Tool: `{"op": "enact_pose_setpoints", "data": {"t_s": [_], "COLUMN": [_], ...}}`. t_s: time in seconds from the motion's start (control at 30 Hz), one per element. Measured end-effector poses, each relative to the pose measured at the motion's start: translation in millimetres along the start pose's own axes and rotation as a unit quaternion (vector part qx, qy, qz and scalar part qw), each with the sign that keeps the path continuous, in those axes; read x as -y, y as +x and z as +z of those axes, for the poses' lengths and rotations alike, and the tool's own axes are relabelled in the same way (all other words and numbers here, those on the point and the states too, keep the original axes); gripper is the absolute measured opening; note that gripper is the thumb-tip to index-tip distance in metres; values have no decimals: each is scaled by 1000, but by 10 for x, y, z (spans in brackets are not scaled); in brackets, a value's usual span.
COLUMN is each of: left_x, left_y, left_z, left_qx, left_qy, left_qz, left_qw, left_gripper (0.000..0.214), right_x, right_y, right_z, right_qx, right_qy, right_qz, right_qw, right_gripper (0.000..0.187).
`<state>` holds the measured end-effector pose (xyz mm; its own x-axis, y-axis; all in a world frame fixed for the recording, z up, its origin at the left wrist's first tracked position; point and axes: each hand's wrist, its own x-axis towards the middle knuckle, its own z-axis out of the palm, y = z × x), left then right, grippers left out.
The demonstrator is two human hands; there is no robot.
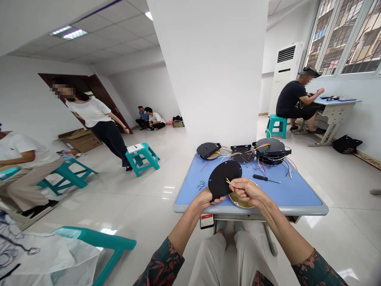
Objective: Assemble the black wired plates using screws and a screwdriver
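My left hand (206, 197) grips the lower edge of a black round disc (223, 178) and holds it tilted above the blue table (297, 190). My right hand (245, 190) is closed in a pinch on thin yellow wires (228, 181) that come out of the disc's middle. Under my right hand lies a round metal plate (240, 201), partly hidden.
A screwdriver (266, 178) and a small heap of screws (201, 184) lie on the table. At its far edge stand more black discs (270, 150) with coloured wires. A white pillar (212, 71) rises behind. People sit and stand around on teal stools (142, 157).
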<state>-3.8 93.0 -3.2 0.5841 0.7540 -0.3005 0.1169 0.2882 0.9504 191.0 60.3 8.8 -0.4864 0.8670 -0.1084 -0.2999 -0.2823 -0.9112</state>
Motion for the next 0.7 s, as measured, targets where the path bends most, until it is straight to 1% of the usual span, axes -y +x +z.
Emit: {"op": "enact_pose_setpoints", "data": {"t_s": [0.17,0.27,0.47,0.6,0.7], "left_x": [-9,-17,-4,8,11], "left_y": [-13,-26,-25,-16,-12], "left_z": [15,24,-3,-12,26], "left_qx": [-31,-40,-46,-47,-51], "left_qy": [10,11,44,45,28], "left_qz": [17,26,52,55,47], "left_qw": [999,999,997,996,997], "left_gripper": [28,29,27,23,24], "right_x": [6,18,35,22,11], "right_y": [13,15,7,13,26], "right_z": [-11,-7,26,54,84], "right_qx": [-19,-32,-60,-81,-98], "right_qy": [-6,-7,-10,-12,-7], "right_qz": [13,12,3,-4,-14], "right_qw": [1000,999,998,997,995], "right_gripper": [29,30,39,39,37]}}
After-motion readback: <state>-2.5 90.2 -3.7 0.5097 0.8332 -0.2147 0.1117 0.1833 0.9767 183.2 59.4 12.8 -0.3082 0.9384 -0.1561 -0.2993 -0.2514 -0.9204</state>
